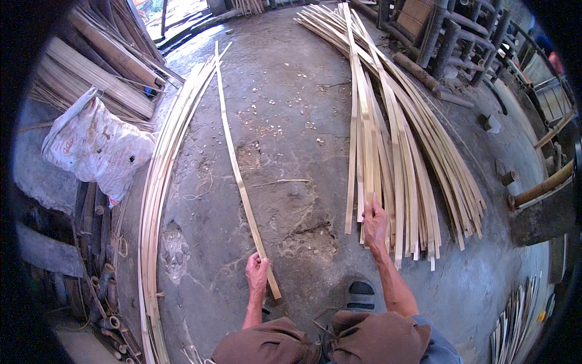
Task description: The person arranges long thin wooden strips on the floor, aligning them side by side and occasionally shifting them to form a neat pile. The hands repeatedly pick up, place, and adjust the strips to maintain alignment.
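Observation:
My left hand [257, 276] is closed round the near part of one long, pale bamboo strip [241, 188], whose end sticks out past the fingers. The strip runs away from me toward the far left. Over on the right, my right hand [375, 225] grips the near end of a bamboo strip at the left side of a fanned pile of bamboo strips [418, 158]. The fingers partly hide that end, so I cannot tell if more than one strip is in them. A second, narrower bundle of bamboo strips [159, 200] lies along the floor to my left.
A dirty white sack [100, 142] rests at the left by stacked split bamboo [100, 79]. Bamboo pole frames [454, 42] stand at the far right. Thin slats [515, 318] lie near right. Small chips dot the rough concrete floor [285, 79]; my sandalled foot [361, 295] is between my hands.

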A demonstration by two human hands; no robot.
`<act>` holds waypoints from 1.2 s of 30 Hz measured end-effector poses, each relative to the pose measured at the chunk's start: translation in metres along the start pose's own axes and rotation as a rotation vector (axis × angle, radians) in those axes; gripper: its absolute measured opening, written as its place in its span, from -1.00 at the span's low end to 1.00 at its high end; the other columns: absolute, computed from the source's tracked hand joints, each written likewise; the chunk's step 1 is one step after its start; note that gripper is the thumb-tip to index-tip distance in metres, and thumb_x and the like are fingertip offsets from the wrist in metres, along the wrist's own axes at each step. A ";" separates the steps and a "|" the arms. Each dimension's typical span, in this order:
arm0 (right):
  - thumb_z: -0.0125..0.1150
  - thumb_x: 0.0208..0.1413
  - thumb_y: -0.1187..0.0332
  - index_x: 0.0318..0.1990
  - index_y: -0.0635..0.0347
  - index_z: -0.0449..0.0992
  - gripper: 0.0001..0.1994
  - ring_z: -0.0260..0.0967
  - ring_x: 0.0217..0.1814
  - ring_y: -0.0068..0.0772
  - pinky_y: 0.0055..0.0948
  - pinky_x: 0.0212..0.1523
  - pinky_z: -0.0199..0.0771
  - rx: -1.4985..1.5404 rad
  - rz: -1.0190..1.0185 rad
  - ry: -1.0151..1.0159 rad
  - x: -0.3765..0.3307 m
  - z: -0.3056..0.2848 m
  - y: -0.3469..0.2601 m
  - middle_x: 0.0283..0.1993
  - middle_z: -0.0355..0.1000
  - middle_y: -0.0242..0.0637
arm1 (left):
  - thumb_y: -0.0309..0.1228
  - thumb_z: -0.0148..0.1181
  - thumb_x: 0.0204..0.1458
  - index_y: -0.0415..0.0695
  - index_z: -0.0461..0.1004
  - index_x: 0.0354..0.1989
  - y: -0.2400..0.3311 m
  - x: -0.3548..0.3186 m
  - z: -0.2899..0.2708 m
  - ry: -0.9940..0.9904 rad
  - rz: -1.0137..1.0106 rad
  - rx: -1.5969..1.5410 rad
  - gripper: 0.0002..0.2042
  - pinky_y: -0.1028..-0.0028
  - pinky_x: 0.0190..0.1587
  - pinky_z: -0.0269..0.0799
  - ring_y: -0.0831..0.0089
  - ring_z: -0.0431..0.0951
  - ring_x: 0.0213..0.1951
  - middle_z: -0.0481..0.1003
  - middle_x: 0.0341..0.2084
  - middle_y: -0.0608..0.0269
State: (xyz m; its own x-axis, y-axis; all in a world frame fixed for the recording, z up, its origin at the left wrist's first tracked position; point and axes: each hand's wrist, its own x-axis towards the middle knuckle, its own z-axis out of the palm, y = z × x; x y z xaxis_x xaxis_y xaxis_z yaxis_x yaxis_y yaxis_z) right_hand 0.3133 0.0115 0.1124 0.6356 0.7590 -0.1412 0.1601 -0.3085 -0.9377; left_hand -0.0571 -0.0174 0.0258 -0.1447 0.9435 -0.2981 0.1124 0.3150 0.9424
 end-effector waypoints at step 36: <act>0.27 0.25 0.34 0.25 0.38 0.40 -0.53 0.47 0.13 -0.37 -0.47 0.10 0.43 -0.065 -0.320 0.046 -0.007 -0.098 -0.056 0.17 0.49 -0.02 | -0.30 0.15 0.19 -0.21 0.51 0.02 0.032 -0.053 0.011 -0.448 -0.024 0.379 -0.69 0.39 -0.14 0.52 0.42 0.64 -0.23 0.63 -0.29 0.15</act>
State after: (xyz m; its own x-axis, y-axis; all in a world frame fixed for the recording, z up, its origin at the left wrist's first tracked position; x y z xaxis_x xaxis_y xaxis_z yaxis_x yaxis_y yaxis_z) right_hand 0.3738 -0.0326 0.1968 0.5785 0.7970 0.1734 0.4043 -0.0956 -0.9096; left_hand -0.0353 -0.0558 0.0699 0.2684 0.8614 -0.4312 0.4698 0.2737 0.8393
